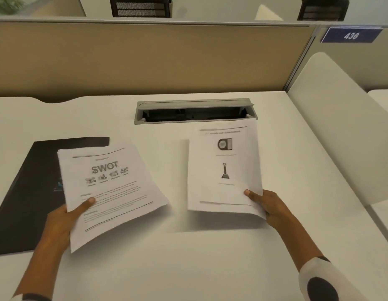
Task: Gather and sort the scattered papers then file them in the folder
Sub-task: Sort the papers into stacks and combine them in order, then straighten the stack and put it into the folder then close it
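**Two paper stacks held above the desk, folder at the left**

The SWOT sheet [110, 187], thin white paper with a printed heading "SWOT" and icons, tops a small stack tilted in the left hand [62, 218], thumb pressed on its near-left edge. Beneath and left of that hand lies the black folder [25, 192], flat, matte, rectangular. The right hand [269, 205] pinches the near-right corner of the second sheet [223, 168], which bears two dark pictures and blurred text. Beyond it sits a grey cable hatch [195, 110] in the white desk [188, 257]. Up right, a blue plate [350, 35] reads "436".
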Available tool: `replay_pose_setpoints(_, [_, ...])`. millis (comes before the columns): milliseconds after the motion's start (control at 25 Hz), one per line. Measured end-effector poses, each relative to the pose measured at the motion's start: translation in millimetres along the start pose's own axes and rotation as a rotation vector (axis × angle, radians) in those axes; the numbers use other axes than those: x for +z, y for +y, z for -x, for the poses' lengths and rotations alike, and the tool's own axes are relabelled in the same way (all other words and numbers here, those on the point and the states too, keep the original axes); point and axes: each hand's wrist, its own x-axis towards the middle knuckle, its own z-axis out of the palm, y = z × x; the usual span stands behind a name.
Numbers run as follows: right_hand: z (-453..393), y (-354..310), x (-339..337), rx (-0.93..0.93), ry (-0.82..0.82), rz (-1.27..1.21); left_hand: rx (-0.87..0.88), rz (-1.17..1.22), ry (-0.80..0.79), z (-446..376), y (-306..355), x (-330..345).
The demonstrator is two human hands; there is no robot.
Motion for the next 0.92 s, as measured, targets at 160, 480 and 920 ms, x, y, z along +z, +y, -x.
replay_pose_setpoints(160, [0, -23, -21, -0.015, -0.046, -0.169, 0.119, 0.023, -0.153, 25, 4, 68])
replay_pose_setpoints(480, [4, -23, 11, -0.027, -0.104, 0.187, 0.265, -0.121, -0.333, 52, -8, 176])
replay_pose_setpoints(920, [2, -5, 44, -0.041, -0.089, 0.366, 0.226, -0.152, -0.271, 47, -5, 189])
